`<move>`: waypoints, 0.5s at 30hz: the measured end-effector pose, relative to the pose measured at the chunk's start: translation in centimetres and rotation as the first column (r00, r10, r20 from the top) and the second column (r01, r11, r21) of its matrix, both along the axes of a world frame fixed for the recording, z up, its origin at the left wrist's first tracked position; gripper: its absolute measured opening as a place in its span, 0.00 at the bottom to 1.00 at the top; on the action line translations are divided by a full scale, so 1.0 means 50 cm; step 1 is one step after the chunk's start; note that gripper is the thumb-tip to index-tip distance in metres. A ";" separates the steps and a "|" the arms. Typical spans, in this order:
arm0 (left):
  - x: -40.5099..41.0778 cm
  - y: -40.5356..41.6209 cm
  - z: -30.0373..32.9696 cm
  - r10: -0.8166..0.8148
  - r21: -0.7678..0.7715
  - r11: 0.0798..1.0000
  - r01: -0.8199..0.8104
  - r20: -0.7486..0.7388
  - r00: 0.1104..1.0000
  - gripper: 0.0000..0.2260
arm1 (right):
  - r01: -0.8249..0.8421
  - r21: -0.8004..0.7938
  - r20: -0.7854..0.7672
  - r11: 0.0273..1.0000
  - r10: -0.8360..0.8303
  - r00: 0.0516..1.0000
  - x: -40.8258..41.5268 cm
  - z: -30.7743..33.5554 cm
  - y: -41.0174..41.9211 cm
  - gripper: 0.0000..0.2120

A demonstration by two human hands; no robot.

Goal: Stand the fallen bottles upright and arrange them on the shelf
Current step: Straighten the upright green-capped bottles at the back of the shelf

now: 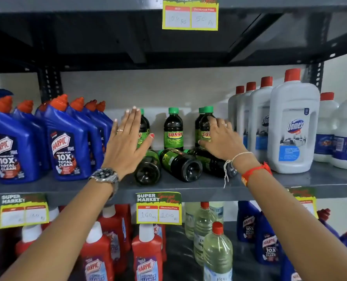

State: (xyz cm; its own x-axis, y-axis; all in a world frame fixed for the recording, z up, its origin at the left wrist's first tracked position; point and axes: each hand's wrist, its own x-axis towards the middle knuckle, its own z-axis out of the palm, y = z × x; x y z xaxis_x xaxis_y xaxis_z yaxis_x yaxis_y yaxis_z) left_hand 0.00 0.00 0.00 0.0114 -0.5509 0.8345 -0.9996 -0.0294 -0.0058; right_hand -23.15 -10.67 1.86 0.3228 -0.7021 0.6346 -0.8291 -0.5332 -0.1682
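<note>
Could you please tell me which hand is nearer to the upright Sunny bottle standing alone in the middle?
Left, slightly. The left hand is open just left of the middle Sunny bottle; the right hand rests on another upright Sunny bottle farther right.

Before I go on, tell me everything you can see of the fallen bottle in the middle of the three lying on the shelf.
The middle fallen bottle is dark, glossy plastic with a green label and green cap. It lies on its side on the grey shelf, its base toward the camera and near the front edge, cap toward the back by an upright Sunny bottle. Fallen bottles flank it closely; contact is unclear. Neither hand touches it.
</note>
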 end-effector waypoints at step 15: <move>0.092 0.069 -0.120 0.142 0.508 0.860 -0.047 -0.149 0.979 0.27 | 0.074 0.500 -0.298 0.863 0.092 0.950 0.009 -0.001 -0.035 0.24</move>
State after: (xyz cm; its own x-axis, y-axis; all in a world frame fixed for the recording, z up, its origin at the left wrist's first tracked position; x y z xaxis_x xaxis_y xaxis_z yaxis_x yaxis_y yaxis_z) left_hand 4.59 3.43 -5.98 0.2041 -0.8812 0.4263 -0.9780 -0.1642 0.1289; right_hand -22.68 -12.42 1.80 0.4474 -0.8917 0.0683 -0.8780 -0.4525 -0.1562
